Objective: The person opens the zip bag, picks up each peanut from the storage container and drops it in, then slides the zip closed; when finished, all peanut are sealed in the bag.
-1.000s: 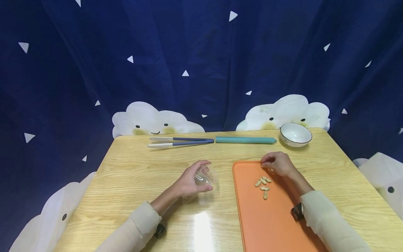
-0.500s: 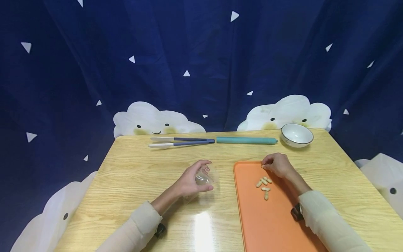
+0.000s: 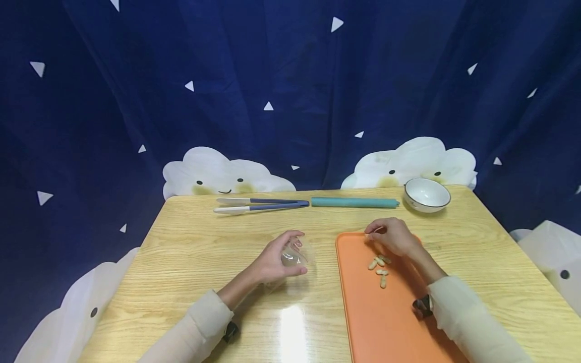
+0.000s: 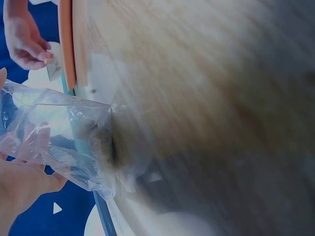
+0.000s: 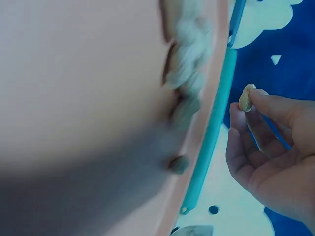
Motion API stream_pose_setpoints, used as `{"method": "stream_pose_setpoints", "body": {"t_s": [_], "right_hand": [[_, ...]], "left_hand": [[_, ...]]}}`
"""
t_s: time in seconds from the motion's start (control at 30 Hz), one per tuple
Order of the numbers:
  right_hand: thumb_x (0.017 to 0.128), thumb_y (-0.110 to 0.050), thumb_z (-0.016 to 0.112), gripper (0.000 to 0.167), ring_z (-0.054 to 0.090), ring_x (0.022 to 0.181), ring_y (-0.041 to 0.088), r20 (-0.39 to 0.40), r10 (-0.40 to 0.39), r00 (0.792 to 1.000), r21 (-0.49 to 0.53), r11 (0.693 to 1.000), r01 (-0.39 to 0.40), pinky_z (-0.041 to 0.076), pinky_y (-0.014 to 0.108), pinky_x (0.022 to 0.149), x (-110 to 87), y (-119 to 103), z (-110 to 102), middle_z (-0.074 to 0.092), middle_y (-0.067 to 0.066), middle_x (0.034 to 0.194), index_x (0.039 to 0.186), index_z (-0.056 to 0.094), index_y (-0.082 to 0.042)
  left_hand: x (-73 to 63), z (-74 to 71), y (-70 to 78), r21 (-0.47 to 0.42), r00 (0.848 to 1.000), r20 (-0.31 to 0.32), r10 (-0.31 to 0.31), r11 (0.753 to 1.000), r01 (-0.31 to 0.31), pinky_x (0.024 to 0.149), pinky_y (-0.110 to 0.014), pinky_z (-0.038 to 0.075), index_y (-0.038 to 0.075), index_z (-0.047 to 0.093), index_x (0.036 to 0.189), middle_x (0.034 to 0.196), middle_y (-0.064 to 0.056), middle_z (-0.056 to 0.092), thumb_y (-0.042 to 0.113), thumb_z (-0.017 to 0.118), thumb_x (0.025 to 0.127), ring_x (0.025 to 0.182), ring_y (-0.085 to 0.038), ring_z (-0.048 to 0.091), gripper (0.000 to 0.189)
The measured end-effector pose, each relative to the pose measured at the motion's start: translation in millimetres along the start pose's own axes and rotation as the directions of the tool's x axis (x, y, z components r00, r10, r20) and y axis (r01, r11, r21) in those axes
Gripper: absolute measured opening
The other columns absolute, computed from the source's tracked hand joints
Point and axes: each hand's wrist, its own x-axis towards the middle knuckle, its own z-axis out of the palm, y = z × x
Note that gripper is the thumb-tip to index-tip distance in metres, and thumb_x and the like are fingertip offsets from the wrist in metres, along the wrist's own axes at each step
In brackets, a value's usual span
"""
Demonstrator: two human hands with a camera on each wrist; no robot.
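Observation:
My left hand (image 3: 272, 262) holds a clear plastic bag (image 4: 54, 123) upright on the table, fingers and thumb curved round its sides. Something brownish shows low in the bag, too blurred to make out. Over the far end of an orange tray (image 3: 372, 322), my right hand (image 3: 394, 237) pinches one unshelled peanut (image 5: 246, 97) between thumb and fingertips, raised above the surface. Several more peanuts (image 3: 383, 280) lie on the tray in a loose cluster below that hand. In the right wrist view a single peanut (image 5: 179, 164) lies apart from the row.
Blue-and-white tongs (image 3: 263, 205) lie along the table's back edge, beside a teal rod (image 3: 354, 202). A white bowl (image 3: 426, 194) with a dark rim stands at the back right. A dark blue curtain (image 3: 272, 75) hangs behind the wooden table (image 3: 181, 252).
My right hand has risen from the tray's far end and moved left, with a peanut in its fingertips. My left hand and the bag have stayed in place.

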Motion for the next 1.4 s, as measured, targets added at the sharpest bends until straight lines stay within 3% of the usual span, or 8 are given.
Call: {"method": "stream_pose_setpoints", "body": {"t_s": [0.3,0.47,0.8,1.17,1.4], "right_hand": [[0.086,-0.013,0.068,0.009,0.066,0.082,0.016,0.003,-0.080,0.997,0.110,0.991,0.079,0.053,0.025,0.070,-0.9,-34,12,0.072,0.005,0.091,0.093,0.073,-0.009],[0.086,-0.015,0.069,0.009,0.065,0.084,0.014,0.012,-0.143,0.990,0.161,0.977,0.139,0.052,0.024,0.070,2.1,-58,22,0.073,0.001,0.091,0.093,0.073,-0.012],[0.085,-0.015,0.069,0.008,0.063,0.078,0.010,0.034,-0.214,0.976,0.235,0.951,0.201,0.050,0.022,0.065,10.1,-97,41,0.073,0.000,0.086,0.090,0.074,-0.010],[0.080,-0.015,0.074,0.009,0.059,0.069,0.002,0.010,-0.274,0.962,0.217,0.939,0.265,0.050,0.020,0.063,11.8,-117,65,0.073,-0.001,0.081,0.089,0.074,-0.010],[0.080,-0.017,0.074,0.011,0.060,0.070,0.003,0.005,-0.286,0.958,0.240,0.931,0.277,0.051,0.019,0.063,10.4,-116,66,0.073,-0.001,0.081,0.088,0.074,-0.010]], "left_hand": [[-0.9,0.0,-2.2,0.001,1.000,-0.004,0.008,1.000,-0.008,0.104,-0.052,0.038,0.024,0.041,0.138,0.121,-0.006,0.059,0.034,0.080,0.072,0.117,-0.022,0.053,0.078],[-1.9,-0.6,-1.7,-0.005,1.000,0.000,-0.008,1.000,0.008,0.105,-0.052,0.036,0.022,0.041,0.139,0.121,-0.006,0.059,0.034,0.080,0.071,0.117,-0.022,0.052,0.079],[0.0,0.2,-3.7,0.003,1.000,-0.005,-0.011,1.000,0.011,0.102,-0.050,0.038,0.024,0.042,0.138,0.120,-0.004,0.059,0.030,0.081,0.071,0.115,-0.020,0.053,0.078],[0.4,0.5,-3.2,-0.003,1.000,-0.003,-0.025,1.000,0.025,0.102,-0.053,0.038,0.024,0.042,0.139,0.132,-0.001,0.054,0.028,0.080,0.072,0.122,-0.023,0.049,0.078],[0.4,0.5,-3.4,-0.001,0.999,-0.005,-0.031,1.000,0.031,0.102,-0.053,0.038,0.025,0.042,0.138,0.132,-0.002,0.054,0.028,0.080,0.072,0.121,-0.023,0.050,0.077]]}}
